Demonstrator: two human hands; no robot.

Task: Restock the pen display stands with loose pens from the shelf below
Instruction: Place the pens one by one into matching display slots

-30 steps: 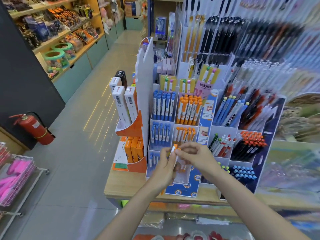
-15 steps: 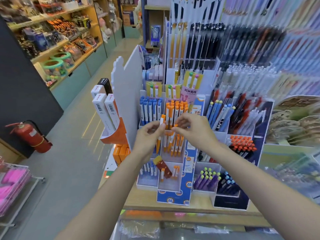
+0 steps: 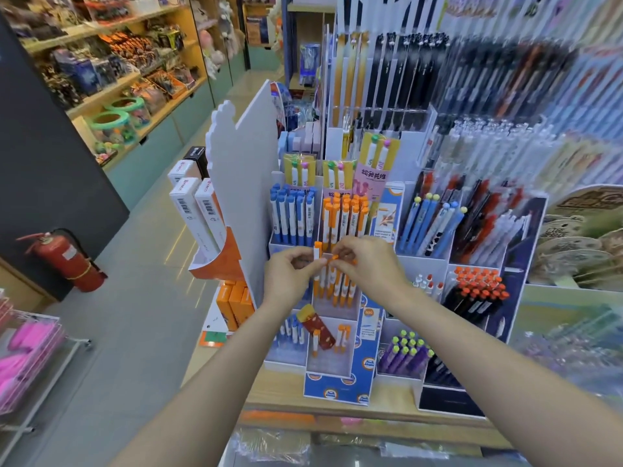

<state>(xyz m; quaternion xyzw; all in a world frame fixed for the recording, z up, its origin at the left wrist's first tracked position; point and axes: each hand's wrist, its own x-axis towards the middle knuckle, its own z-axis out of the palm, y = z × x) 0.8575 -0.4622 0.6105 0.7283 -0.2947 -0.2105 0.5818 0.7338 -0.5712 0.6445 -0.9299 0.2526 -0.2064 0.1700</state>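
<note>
both hands pinch orange pens, the left hand (image 3: 290,274) and right hand (image 3: 365,264) so close above the crowded middle tier (image 3: 332,291) that one could snag and slip loose

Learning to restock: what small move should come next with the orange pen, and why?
Probably lower the orange pen, pinched by the left hand and steadied by the right hand, into the middle orange tier. It is upright right above that row, and the tier below looks sparse.
</note>
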